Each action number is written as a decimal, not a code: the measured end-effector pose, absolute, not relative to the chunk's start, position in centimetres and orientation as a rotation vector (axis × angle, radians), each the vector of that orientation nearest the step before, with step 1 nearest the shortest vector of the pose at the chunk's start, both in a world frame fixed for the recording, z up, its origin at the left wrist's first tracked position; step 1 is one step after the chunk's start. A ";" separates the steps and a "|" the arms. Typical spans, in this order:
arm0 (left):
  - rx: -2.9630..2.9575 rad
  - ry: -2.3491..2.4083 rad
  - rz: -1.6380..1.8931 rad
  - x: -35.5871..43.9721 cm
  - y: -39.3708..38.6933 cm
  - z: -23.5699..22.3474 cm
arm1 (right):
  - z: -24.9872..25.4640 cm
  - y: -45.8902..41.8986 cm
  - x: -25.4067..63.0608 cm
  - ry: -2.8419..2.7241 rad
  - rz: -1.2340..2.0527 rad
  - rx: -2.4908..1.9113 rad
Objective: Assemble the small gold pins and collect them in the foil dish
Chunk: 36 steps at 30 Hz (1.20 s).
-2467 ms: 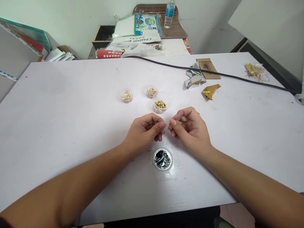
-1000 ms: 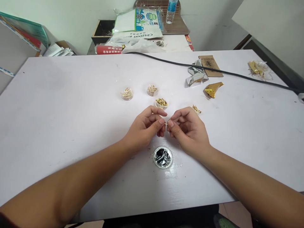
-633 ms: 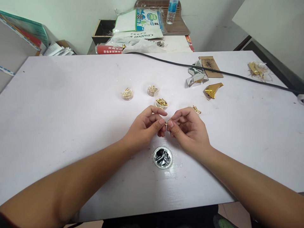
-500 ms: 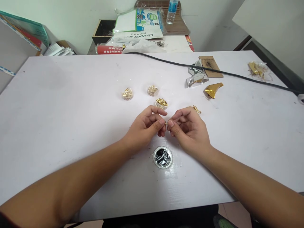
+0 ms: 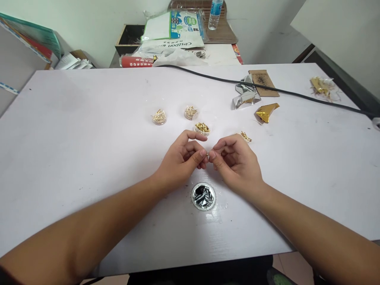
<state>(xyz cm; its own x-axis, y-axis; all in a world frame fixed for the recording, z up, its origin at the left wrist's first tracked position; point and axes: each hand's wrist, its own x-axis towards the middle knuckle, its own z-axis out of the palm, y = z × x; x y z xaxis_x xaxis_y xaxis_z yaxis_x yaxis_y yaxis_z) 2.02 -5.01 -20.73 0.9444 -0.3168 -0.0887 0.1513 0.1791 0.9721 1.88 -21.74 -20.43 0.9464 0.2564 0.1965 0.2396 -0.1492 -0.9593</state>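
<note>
Between the thumb and fingertips of my left hand and those of my right hand is a tiny gold-coloured metal pin. Both hands pinch it, one from each side, and most of it is hidden by the fingertips. Just beyond my hands stands a small clear dish of short gold pieces. Farther back are two more dishes of thin gold pins, one in the middle and one to the left. A little heap of gold pins lies partly behind my right hand.
A round grommet with dark film is set in the white table nearer me. At the back right lie silver foil packets, a gold foil packet, brown card and a plastic bag. A black cable crosses the table.
My hands have come very slightly closer together at the pin, and less of it shows between the fingertips. The dishes and packets have not moved.
</note>
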 end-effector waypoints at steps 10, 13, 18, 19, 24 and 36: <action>1.406 -0.182 -0.266 1.8 -5.2 -21.1 | -20.6 -21.9 2.0 -0.353 0.065 -1.728; 1.422 -0.182 -0.247 1.7 -5.2 -21.0 | -20.5 -21.8 2.0 -0.328 0.084 -1.722; 1.429 -0.197 -0.242 1.7 -5.2 -20.9 | -20.5 -21.8 2.2 -0.302 0.176 -1.627; 1.429 -0.200 -0.245 1.7 -5.2 -20.9 | -20.5 -21.8 2.2 -0.300 0.194 -1.608; 1.425 -0.216 -0.264 1.8 -5.2 -20.8 | -20.5 -22.0 2.4 -0.312 0.256 -1.561; 1.492 -0.291 -0.229 1.7 -5.1 -21.3 | -20.3 -22.2 2.7 -0.269 0.352 -1.524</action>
